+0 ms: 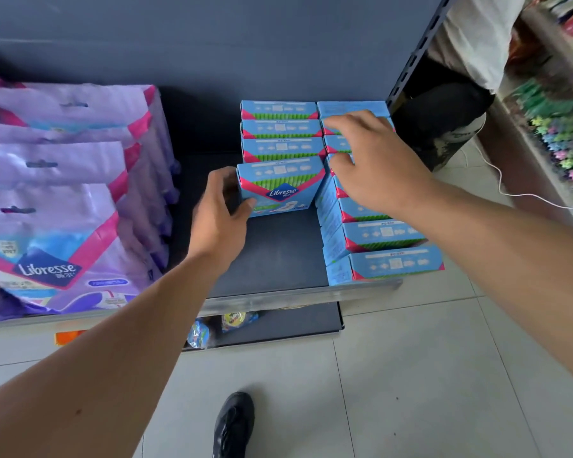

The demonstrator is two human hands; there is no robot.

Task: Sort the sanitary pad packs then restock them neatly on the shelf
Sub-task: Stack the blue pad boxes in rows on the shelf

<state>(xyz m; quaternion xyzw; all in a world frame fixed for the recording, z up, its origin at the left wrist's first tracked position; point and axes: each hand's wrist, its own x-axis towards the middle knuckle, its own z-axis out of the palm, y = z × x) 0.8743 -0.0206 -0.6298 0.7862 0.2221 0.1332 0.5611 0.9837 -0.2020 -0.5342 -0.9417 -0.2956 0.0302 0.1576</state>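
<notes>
So on the dark shelf there's purple Libresse packs lined up far left. Left hand grips the front blue box of the left row, thumb on its face, fingers round its side. Right hand rests with spread fingers on the right row of blue boxes.

Head camera looks steeply down, close over the shelf.

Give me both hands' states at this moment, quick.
Left hand: grips the front blue box of the left row by its left side.
Right hand: open, fingers spread on the right row of blue boxes.
</notes>
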